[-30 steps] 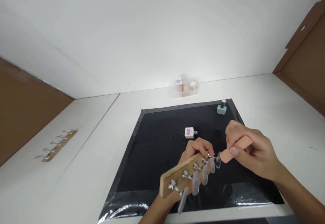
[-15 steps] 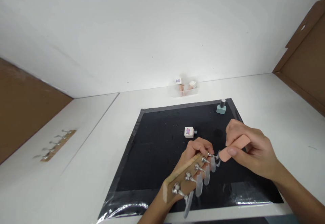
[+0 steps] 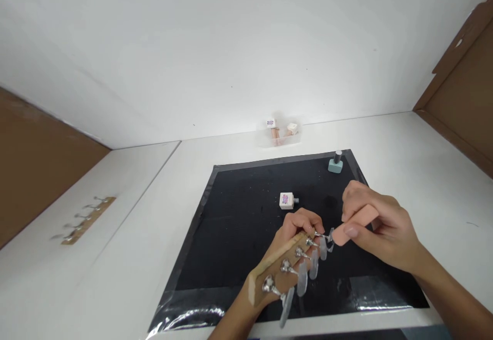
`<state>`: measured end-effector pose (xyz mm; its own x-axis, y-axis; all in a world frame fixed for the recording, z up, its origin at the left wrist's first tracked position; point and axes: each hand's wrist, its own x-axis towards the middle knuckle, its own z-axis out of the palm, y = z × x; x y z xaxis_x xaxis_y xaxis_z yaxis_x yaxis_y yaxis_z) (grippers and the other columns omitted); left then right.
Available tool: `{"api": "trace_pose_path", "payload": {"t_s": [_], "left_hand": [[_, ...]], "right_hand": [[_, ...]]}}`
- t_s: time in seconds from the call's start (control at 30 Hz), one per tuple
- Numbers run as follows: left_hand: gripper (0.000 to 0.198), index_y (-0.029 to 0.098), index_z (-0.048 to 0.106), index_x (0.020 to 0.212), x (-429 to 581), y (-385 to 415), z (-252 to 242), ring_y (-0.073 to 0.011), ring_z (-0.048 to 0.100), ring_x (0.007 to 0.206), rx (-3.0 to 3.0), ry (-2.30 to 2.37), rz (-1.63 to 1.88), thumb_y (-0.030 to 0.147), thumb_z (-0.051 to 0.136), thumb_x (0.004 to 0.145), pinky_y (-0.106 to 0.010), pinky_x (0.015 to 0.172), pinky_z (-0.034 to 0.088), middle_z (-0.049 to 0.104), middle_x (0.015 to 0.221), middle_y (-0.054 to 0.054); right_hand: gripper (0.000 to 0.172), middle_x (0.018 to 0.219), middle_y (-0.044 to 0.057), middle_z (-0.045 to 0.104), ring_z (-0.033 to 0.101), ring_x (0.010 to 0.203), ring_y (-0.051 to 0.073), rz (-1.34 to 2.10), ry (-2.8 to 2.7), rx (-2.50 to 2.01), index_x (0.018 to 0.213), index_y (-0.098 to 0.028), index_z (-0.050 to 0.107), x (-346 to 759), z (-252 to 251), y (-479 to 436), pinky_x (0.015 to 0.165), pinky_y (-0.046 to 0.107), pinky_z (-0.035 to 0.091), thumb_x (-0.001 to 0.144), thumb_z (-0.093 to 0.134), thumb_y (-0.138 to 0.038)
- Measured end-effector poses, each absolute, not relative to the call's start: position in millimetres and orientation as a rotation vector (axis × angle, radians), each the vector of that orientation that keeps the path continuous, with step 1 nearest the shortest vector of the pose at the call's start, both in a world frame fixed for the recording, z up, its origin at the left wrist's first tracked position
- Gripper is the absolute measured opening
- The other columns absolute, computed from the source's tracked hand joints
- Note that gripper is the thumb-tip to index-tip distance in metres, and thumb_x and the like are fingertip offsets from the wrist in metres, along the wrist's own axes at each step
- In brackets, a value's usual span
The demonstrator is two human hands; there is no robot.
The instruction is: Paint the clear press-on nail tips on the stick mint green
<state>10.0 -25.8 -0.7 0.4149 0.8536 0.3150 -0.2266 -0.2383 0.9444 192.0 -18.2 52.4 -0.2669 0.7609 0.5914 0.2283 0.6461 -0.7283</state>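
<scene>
Wooden strip with five metal stands, each bearing clear nail tip, is gripped by left hand above black mat. Right hand pinches peach block, its end at farthest tip; real contact, cannot tell. Beyond hands: white bottle lying, teal bottle upright, both on mat.
</scene>
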Motion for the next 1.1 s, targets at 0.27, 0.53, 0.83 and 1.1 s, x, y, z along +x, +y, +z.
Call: {"api": "trace_pose_path", "payload": {"t_s": [0.27,0.53,0.83,1.1], "left_hand": [[0.019,0.023,0.044,0.088,10.1,-24.5,-3.1,-0.0114,0.052,0.076,1.476,0.596,1.116,0.012,0.058,0.082,-0.022,0.065,0.043,0.054,0.087,0.000],[0.017,0.023,0.042,0.088,10.7,-24.8,-0.7,-0.0107,0.052,0.074,1.469,0.619,1.100,0.016,0.057,0.084,-0.021,0.063,0.044,0.054,0.088,0.000],[0.026,0.025,0.042,0.092,9.8,-24.6,-4.8,-0.0094,0.050,0.077,1.484,0.548,1.123,0.003,0.053,0.083,-0.019,0.067,0.043,0.053,0.090,0.001],[0.025,0.024,0.042,0.090,10.7,-25.4,-1.3,-0.0098,0.051,0.076,1.482,0.567,1.122,0.004,0.053,0.083,-0.019,0.065,0.044,0.053,0.088,0.001]], "right_hand": [[0.021,0.059,-0.003,0.053,0.045,0.054,0.012,0.568,-1.832,-0.781,0.068,-0.022,0.049,192.0,52.6,-17.5,0.053,0.029,0.037,0.088,0.057,-0.018],[0.022,0.058,-0.003,0.052,0.046,0.054,0.012,0.516,-1.841,-0.825,0.067,-0.021,0.050,192.6,54.5,-16.6,0.053,0.028,0.037,0.088,0.056,-0.019],[0.023,0.058,-0.002,0.053,0.046,0.055,0.013,0.512,-1.823,-0.830,0.069,-0.022,0.051,193.4,53.4,-16.7,0.053,0.029,0.037,0.091,0.054,-0.026],[0.025,0.059,-0.002,0.052,0.045,0.055,0.013,0.511,-1.838,-0.809,0.070,-0.022,0.050,192.9,53.4,-16.7,0.052,0.030,0.037,0.093,0.050,-0.030]]}}
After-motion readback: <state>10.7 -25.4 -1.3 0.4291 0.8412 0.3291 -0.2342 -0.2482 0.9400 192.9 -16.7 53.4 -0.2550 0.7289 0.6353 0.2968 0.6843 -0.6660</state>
